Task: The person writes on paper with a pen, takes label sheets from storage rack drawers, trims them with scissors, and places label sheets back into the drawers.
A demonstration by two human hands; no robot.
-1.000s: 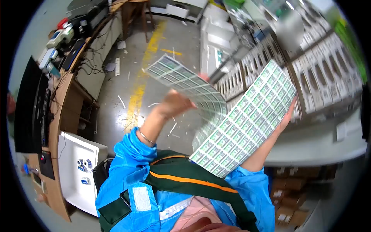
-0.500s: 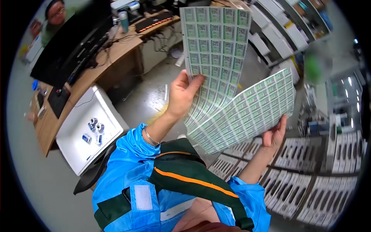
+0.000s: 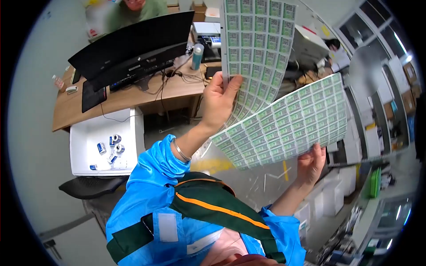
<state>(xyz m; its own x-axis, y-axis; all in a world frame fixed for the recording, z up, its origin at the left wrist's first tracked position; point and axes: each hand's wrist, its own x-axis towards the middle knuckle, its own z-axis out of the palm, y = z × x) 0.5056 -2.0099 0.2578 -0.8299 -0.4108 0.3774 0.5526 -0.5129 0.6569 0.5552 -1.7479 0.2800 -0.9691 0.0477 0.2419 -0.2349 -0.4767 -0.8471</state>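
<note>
My left hand, thumb on the front, pinches an upright stack of green-and-white label sheets printed with rows of small QR-code labels. Another sheet of labels slants down to the right, meeting the upright sheets near my left wrist. At its lower right edge my right hand holds it, with fingertips showing at the edge and the thumb mostly hidden. Both hands are raised in front of my chest, and a metal bracelet circles my left wrist.
At left, a wooden desk carries a large black monitor, cables and a bottle. A white bin beside it contains several small rolls or cans. Another person is behind the monitor. Shelves line the right.
My view has turned, bringing the desk, monitor and bin further right and the slatted stacks at lower right out of sight. Both hands still grip the label sheets.
</note>
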